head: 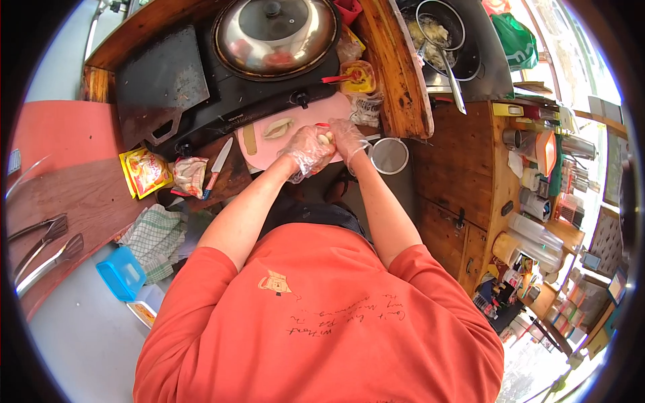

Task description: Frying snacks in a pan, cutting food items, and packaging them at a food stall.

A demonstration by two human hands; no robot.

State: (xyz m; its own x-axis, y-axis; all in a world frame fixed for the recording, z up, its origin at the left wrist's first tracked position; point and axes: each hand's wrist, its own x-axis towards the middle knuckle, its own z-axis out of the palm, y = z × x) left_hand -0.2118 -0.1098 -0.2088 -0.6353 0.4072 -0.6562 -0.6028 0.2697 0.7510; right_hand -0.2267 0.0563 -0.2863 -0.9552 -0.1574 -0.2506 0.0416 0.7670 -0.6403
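Both of my hands wear clear plastic gloves and meet over the near right side of a pink cutting board. My left hand is closed around a clear packet with red markings. Small pale pieces show by its fingers; what they are is unclear. The fingers of my right hand press against the packet's right side. On the board lie a pale, folded piece of food and a flat brownish strip. A knife rests on a dark wooden board to the left.
A lidded pan stands on the black stove. Food fries in a wok at the right, under a strainer. A yellow food packet, tongs, a sieve and a sauce tub lie around.
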